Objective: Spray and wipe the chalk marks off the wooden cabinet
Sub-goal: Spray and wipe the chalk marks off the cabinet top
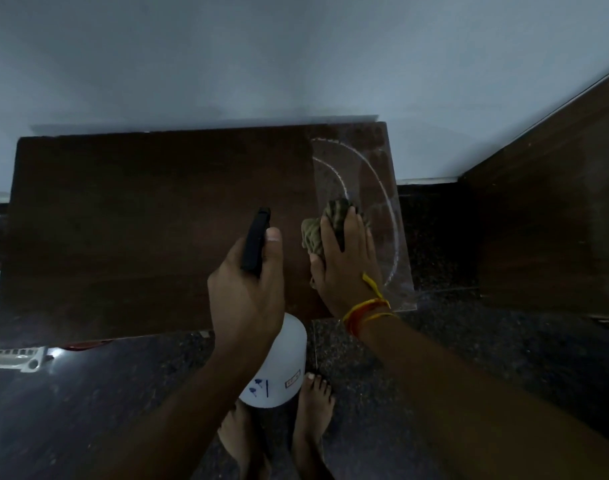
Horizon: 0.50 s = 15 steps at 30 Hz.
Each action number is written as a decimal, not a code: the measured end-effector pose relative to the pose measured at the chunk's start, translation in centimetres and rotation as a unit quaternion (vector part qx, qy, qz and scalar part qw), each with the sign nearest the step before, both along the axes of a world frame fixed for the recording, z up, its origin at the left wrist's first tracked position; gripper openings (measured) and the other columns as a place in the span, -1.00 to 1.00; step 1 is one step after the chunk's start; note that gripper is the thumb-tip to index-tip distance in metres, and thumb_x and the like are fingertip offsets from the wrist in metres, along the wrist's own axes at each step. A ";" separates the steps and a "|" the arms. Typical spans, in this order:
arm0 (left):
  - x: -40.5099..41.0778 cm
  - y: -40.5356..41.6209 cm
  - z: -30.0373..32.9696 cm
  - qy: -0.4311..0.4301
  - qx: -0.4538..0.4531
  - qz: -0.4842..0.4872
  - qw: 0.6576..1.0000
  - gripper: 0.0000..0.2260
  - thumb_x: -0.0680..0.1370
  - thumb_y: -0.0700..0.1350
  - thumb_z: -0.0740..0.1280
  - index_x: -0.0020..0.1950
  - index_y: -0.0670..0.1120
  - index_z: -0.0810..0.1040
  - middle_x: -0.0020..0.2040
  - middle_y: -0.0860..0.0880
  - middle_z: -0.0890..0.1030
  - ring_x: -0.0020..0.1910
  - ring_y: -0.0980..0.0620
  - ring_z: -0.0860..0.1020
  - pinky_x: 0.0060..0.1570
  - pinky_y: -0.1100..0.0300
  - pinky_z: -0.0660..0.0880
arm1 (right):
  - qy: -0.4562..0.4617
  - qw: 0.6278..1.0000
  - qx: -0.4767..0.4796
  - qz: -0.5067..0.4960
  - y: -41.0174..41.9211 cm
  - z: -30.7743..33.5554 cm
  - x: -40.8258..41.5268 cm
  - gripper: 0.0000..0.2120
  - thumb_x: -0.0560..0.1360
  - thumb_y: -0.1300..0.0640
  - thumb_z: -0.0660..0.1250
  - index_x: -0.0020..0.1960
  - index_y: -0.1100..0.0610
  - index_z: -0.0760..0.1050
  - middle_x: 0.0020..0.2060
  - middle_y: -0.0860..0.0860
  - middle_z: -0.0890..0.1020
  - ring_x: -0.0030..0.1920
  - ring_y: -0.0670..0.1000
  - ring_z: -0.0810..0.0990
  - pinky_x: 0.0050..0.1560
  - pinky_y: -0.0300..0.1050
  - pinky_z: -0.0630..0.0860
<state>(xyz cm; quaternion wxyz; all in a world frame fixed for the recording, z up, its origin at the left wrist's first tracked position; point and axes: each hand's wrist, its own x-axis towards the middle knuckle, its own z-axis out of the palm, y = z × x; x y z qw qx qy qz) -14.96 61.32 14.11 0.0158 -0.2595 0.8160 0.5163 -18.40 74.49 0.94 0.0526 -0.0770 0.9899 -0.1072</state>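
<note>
Left hand (246,292): nearest the camera, over the cabinet's front edge, fingers and thumb wrapped round the black trigger head of a white spray bottle (279,362); the bottle body hangs below the hand, in front of the cabinet, above bare feet on the dark speckled floor.

Right hand (344,261): just beside the left, fingers spread and pressing a crumpled olive cloth (327,225) flat on the cabinet top; red and yellow threads at the wrist.

Wooden cabinet (140,220): dark top, back edge against a pale wall.

Chalk marks (372,174): white curved lines on the right end of the top, running from the far right corner down toward the front right corner. The cloth sits at their inner edge; the surface there looks hazy, possibly wet.

Handling note: wiping appears under way. Best done with flat, even pressure, overlapping strokes following each arc out to the right edge, turning the cloth to a clean face as chalk loads it.
</note>
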 end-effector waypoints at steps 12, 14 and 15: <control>-3.1 0.7 -0.3 0.006 0.002 -0.014 1.000 -0.79 0.60 0.13 0.18 -0.21 0.14 0.42 -0.37 -0.12 0.52 -0.35 -0.26 0.59 -0.33 -0.22 0.59 | -0.001 1.000 -0.002 0.014 0.2 0.1 -2.3 -0.41 0.51 -0.07 0.01 0.49 0.15 0.21 0.46 0.32 0.17 0.47 0.31 0.14 0.45 0.20 0.04; -3.4 0.7 -0.4 0.013 -0.010 -0.019 1.000 -0.80 0.61 0.12 0.19 -0.21 0.16 0.41 -0.37 -0.11 0.52 -0.36 -0.26 0.59 -0.34 -0.23 0.58 | 0.003 1.000 -0.006 0.015 0.2 0.1 -3.3 -0.40 0.51 -0.07 0.02 0.49 0.15 0.20 0.47 0.32 0.15 0.47 0.31 0.12 0.45 0.20 0.05; -3.6 0.7 -0.4 0.015 -0.014 -0.017 1.000 -0.79 0.61 0.12 0.19 -0.21 0.16 0.42 -0.37 -0.12 0.52 -0.36 -0.27 0.59 -0.34 -0.24 0.58 | 0.004 1.000 -0.005 0.017 0.2 0.1 -3.1 -0.41 0.51 -0.07 0.03 0.49 0.15 0.20 0.47 0.32 0.15 0.47 0.31 0.13 0.46 0.20 0.05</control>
